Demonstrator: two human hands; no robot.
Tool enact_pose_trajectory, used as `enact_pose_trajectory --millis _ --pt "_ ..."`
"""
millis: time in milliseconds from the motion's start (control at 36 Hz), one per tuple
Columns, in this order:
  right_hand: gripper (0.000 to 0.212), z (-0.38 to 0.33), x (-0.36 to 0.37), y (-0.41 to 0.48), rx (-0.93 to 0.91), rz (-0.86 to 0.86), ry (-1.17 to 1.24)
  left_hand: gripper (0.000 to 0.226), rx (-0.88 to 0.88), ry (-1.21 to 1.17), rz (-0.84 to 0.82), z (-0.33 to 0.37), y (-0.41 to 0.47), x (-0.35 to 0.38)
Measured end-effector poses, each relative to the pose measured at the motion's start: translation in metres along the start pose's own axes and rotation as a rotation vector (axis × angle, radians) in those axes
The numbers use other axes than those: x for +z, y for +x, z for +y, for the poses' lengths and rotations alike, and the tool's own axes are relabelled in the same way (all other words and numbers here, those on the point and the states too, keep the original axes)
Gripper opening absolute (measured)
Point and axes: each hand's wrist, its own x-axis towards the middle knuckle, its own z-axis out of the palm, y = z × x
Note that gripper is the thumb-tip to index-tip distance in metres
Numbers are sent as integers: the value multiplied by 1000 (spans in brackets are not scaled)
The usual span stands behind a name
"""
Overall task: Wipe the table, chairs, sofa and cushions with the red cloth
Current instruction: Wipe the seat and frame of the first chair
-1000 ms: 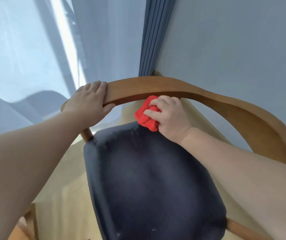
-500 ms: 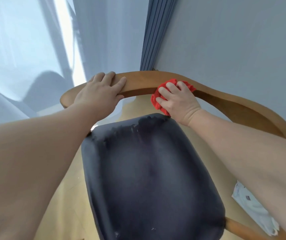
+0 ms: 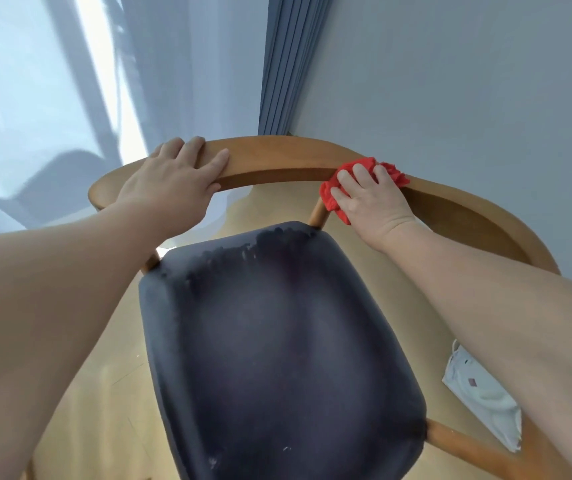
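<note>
A wooden chair with a curved back rail (image 3: 277,161) and a dark blue padded seat (image 3: 277,341) stands below me. My left hand (image 3: 170,181) rests on the left part of the rail, fingers laid over its top and thumb under it. My right hand (image 3: 371,199) presses the bunched red cloth (image 3: 329,195) against the rail to the right of its middle, fingers curled over the cloth. Most of the cloth is hidden beneath that hand.
A grey wall (image 3: 451,81) stands close behind the chair. Blue curtain folds (image 3: 284,64) and a sheer white curtain (image 3: 35,98) hang to the left. A white plastic bag (image 3: 485,400) lies on the light wooden floor (image 3: 104,393) at the right.
My right hand has carried the red cloth up from the seat's back edge onto the rail and slid it to the right. My left hand shifted slightly right along the rail.
</note>
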Motion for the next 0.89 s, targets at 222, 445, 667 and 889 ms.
enact_pose_trajectory --millis 222,445,667,889 --pt "61 15 26 -23 25 -117 -120 50 -7 41 -20 1 0 0" --pt "62 33 44 -50 -75 -194 -268 49 -10 51 -21 1 -1 1" --pt "59 43 46 -63 -148 -256 -296 48 -87 77 -23 12 -6 2" --pt "59 56 45 -88 -205 -319 -333 53 -49 -91 16 66 -22 -7"
